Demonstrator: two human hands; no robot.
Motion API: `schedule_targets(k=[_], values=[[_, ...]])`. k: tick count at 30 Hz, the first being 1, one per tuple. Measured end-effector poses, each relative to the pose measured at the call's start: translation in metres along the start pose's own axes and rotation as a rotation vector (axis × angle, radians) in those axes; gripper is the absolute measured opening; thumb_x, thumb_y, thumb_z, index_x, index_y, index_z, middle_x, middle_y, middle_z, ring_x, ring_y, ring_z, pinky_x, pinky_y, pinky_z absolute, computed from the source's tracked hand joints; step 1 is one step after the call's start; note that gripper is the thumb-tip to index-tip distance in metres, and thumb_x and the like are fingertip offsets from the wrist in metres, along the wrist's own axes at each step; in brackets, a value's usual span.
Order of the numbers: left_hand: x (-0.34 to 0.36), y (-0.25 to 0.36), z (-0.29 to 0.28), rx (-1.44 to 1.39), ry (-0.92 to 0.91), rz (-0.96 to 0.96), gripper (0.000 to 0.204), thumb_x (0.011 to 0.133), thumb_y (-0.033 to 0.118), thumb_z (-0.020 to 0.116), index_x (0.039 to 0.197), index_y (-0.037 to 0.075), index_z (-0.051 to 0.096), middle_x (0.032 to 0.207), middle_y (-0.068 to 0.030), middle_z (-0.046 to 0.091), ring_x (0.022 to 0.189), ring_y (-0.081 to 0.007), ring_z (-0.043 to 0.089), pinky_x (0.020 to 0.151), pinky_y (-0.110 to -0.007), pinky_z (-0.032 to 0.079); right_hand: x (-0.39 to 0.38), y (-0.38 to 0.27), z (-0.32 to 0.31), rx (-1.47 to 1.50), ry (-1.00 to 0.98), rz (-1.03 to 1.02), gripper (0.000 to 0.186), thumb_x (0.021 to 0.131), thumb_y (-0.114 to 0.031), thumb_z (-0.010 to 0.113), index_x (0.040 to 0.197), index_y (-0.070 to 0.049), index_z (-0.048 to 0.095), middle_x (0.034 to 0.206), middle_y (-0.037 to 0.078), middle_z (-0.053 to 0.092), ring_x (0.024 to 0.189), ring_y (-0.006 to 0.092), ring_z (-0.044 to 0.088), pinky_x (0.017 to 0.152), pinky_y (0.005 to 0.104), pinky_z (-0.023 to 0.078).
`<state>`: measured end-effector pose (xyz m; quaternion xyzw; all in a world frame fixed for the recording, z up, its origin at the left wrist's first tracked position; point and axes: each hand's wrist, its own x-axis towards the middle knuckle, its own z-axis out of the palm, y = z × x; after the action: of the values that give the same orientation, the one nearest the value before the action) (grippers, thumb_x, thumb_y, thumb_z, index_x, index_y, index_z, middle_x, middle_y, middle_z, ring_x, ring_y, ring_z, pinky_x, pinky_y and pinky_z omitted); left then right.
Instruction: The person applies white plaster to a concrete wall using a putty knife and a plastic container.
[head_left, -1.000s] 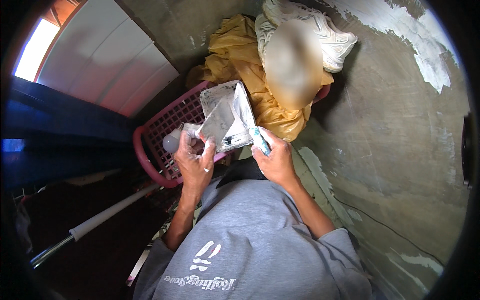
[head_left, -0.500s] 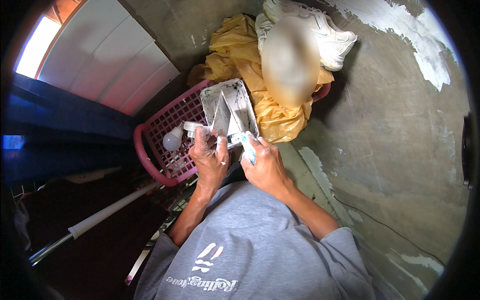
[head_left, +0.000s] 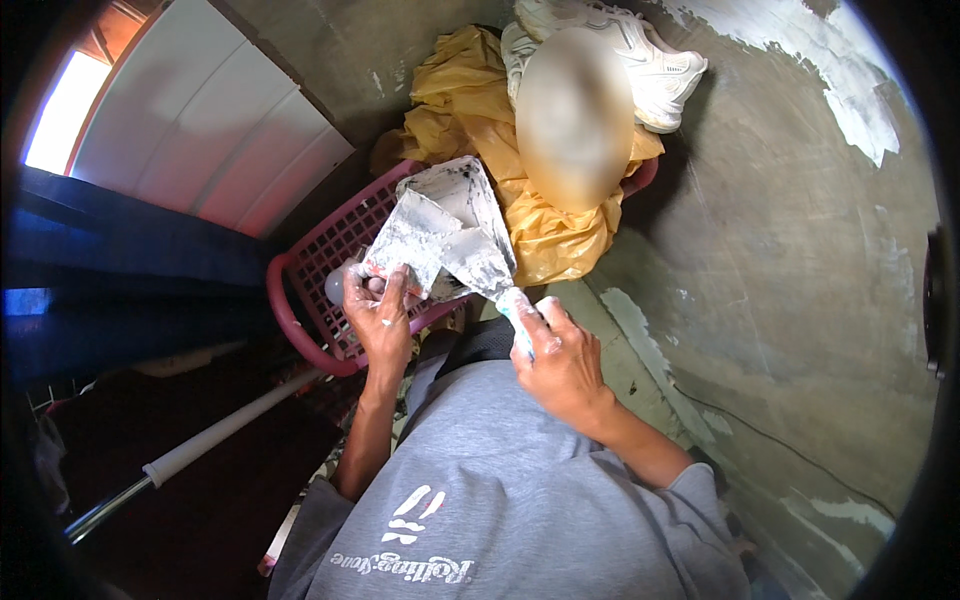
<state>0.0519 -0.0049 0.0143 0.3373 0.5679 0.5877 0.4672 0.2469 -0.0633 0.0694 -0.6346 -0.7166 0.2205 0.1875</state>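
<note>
My left hand point(head_left: 378, 318) grips a flat, wide scraper point(head_left: 408, 238) by its reddish edge; white putty coats its face. In my right hand point(head_left: 562, 362) is a putty knife point(head_left: 478, 262) with a white and blue handle. Its smeared blade lies against or just over the scraper's right side; I cannot tell whether they touch. Behind both tools stands a putty-smeared rectangular container point(head_left: 490, 200), partly hidden by them. It rests on a pink plastic basket point(head_left: 285, 310). White smears mark the fingers of both hands.
A light bulb point(head_left: 333, 287) sits in the basket by my left hand. Yellow plastic point(head_left: 455, 85) and white shoes point(head_left: 660, 75) lie beyond. A patchy grey wall point(head_left: 780, 260) rises on the right. At left are a blue curtain point(head_left: 130, 265) and a white pole point(head_left: 225, 425).
The scraper has tilted so its coated face shows, and my left hand has shifted left. My right hand has moved right and nearer to me, with the knife's blade now in sight.
</note>
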Motion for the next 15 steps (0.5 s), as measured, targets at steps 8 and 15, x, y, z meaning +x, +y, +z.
schedule_targets(k=[8, 15], values=[[0.007, -0.002, -0.015, 0.038, -0.015, 0.028, 0.014, 0.089, 0.001, 0.060, 0.093, 0.006, 0.047, 0.079, -0.0019, 0.059, 0.065, -0.0078, 0.058, 0.056, -0.022, 0.049, 0.010, -0.009, 0.005, -0.034, 0.015, -0.069, 0.041, 0.074, -0.006, 0.065, 0.114, -0.007, 0.060, 0.089, 0.015, 0.052, 0.076, 0.0340, 0.061, 0.062, 0.0443, 0.051], [0.011, -0.008, -0.025, 0.018, -0.027, 0.053, 0.014, 0.089, 0.002, 0.059, 0.095, 0.006, 0.047, 0.083, -0.0041, 0.061, 0.066, -0.0092, 0.059, 0.055, -0.022, 0.049, 0.018, -0.018, 0.007, -0.077, -0.070, -0.089, 0.039, 0.077, -0.007, 0.062, 0.115, -0.002, 0.058, 0.099, 0.022, 0.052, 0.087, 0.0351, 0.060, 0.067, 0.0432, 0.053]])
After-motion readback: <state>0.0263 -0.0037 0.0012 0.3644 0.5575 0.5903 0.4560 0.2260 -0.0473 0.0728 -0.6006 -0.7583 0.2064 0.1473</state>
